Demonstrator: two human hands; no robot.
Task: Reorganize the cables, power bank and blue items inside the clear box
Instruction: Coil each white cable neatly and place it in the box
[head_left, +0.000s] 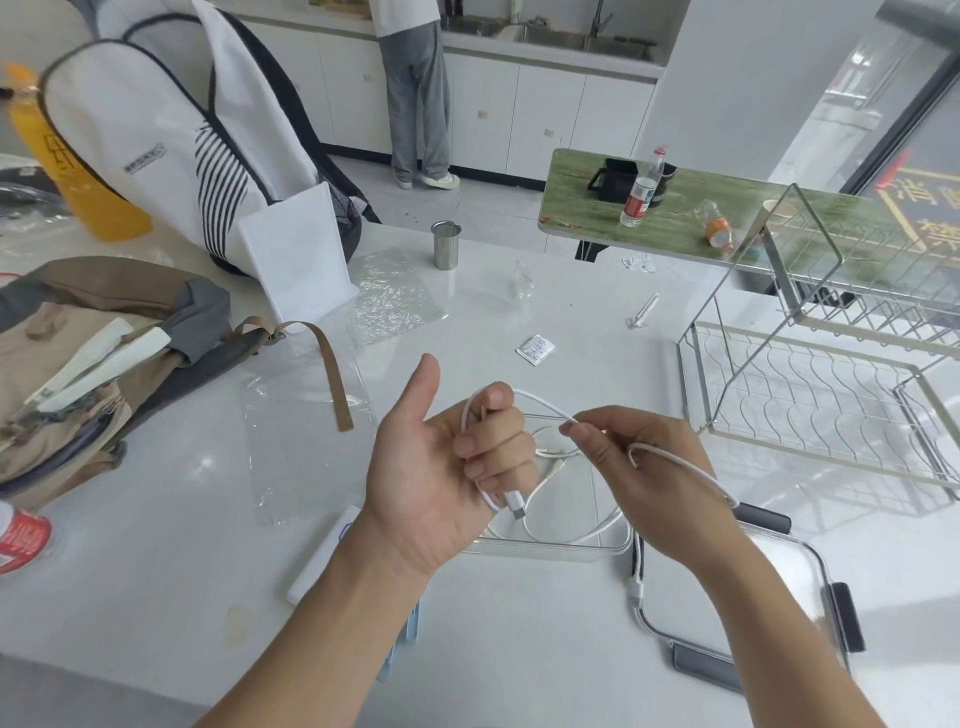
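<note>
Left hand curls round the cable above the box; right hand pinches its free run. Risk: loops slip off the fingers or the tail snags the box rim.

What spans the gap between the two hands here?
In the head view, a taut stretch of white cable runs from the left hand to the right hand's pinch.

Two backpacks, four bottles, one metal cup.
</note>
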